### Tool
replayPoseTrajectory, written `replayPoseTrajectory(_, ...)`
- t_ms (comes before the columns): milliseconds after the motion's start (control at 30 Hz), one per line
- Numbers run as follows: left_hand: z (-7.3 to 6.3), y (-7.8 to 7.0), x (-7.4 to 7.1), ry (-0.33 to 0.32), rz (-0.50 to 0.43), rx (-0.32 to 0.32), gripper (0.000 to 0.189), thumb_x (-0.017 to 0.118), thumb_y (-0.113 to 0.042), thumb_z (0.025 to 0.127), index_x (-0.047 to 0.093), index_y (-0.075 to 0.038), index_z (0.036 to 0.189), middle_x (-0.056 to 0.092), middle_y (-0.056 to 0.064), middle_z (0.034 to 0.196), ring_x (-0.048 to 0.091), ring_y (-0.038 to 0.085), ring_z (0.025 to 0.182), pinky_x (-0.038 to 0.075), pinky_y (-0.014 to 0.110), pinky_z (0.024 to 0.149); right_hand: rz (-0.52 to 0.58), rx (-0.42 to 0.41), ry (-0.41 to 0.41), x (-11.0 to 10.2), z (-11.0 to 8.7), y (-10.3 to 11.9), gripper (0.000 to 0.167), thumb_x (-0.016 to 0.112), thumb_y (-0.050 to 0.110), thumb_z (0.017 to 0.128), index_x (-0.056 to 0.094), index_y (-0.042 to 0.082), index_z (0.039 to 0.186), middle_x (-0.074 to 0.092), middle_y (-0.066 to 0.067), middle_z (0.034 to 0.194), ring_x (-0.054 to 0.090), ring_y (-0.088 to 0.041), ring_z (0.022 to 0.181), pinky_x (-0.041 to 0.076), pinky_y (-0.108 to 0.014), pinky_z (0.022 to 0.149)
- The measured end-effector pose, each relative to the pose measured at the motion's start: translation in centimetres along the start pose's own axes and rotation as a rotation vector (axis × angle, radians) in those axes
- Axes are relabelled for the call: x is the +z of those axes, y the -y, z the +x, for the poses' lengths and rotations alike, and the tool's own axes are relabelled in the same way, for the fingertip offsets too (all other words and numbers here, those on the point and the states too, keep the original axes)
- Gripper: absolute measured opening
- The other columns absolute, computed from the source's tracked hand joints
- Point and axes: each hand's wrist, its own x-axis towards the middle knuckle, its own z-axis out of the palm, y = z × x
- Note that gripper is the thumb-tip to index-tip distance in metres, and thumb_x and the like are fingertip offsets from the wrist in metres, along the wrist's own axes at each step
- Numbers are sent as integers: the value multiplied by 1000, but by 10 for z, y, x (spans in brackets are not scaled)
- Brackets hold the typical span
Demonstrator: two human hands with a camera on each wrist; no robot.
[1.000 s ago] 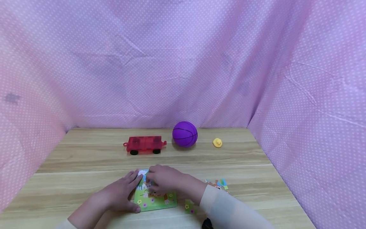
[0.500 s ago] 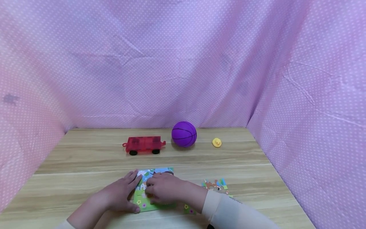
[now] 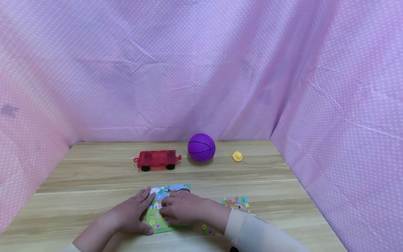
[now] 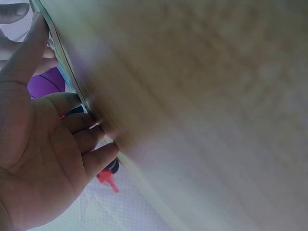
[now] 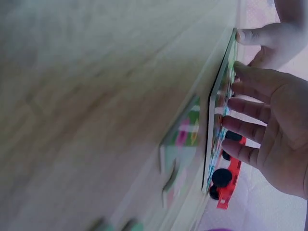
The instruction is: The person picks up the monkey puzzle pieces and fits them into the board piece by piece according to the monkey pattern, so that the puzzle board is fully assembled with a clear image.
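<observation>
A jigsaw puzzle board (image 3: 153, 218), with a green meadow and blue sky picture, lies flat on the table. My left hand (image 3: 129, 214) rests along its left side, fingers spread, thumb at the near-left corner. Over the board's middle is my right hand (image 3: 186, 209); in the right wrist view its fairly straight fingertips (image 5: 232, 121) touch the picture surface. The right hand hides much of the board's right half. Beside the board, partly under the right forearm, lie loose puzzle pieces (image 3: 237, 203) with a brown animal's face and a green flowered piece (image 3: 207, 229).
A red toy wagon (image 3: 157, 158) with black wheels stands at the back, left of a purple ball (image 3: 201, 147). Farther right sits a small yellow duck (image 3: 237, 156). Pink dotted cloth (image 3: 201, 70) walls the table's back and sides.
My right hand has shifted from the board's upper part toward the near side and lowered, uncovering the sky strip along the far edge. The left hand has stayed in place.
</observation>
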Motion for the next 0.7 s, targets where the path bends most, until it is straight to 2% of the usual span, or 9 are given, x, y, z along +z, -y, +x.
replayPoseTrajectory(167, 0, -2, 0, 1, -4, -10, 113, 78, -66, 66, 34, -11, 153, 21, 14, 163, 18, 42, 149, 30, 64, 111, 0, 47, -82, -4, -16, -10, 47, 48, 48, 101, 46, 32, 145, 45, 7, 147, 44, -10, 135, 43, -31, 107)
replayPoseTrajectory(233, 1, -2, 0, 4, -7, -16, 113, 78, -66, 65, 34, -11, 153, 20, 14, 163, 17, 42, 149, 29, 64, 111, 30, 87, -96, -7, -23, -14, 46, 51, 47, 100, 49, 29, 143, 49, 7, 143, 48, -9, 130, 46, -29, 103)
replayPoseTrajectory(300, 1, -2, 0, 7, -11, -20, 113, 79, -66, 65, 33, -11, 154, 20, 13, 163, 16, 42, 149, 28, 65, 111, 71, 131, -87, -11, -32, -18, 41, 56, 47, 97, 56, 28, 134, 56, 9, 132, 53, -7, 120, 48, -26, 98)
replayPoseTrajectory(433, 2, -1, 0, 12, -9, -23, 114, 78, -66, 65, 33, -11, 154, 19, 13, 163, 15, 41, 149, 28, 65, 112, 115, 252, 8, -17, -50, -23, 28, 66, 47, 91, 64, 27, 110, 60, 13, 102, 56, -4, 92, 50, -23, 79)
replayPoseTrajectory(500, 2, -1, 1, 10, -8, -23, 114, 79, -66, 65, 32, -11, 154, 19, 13, 163, 15, 41, 149, 28, 65, 112, 120, 313, 78, -18, -60, -24, 32, 70, 52, 85, 64, 26, 102, 58, 13, 92, 53, -4, 82, 49, -23, 72)
replayPoseTrajectory(633, 2, -1, 1, 15, -7, -27, 114, 79, -65, 65, 32, -12, 154, 19, 13, 163, 15, 41, 149, 28, 65, 112, 136, 416, 208, -15, -76, -20, 49, 80, 58, 70, 63, 25, 104, 56, 11, 88, 52, -6, 78, 49, -25, 71)
replayPoseTrajectory(700, 2, -1, 1, 18, -10, -31, 113, 79, -65, 65, 32, -12, 154, 19, 13, 163, 15, 41, 149, 28, 65, 112, 141, 435, 239, -10, -80, -18, 56, 85, 56, 65, 62, 26, 107, 56, 11, 88, 53, -7, 80, 50, -26, 73)
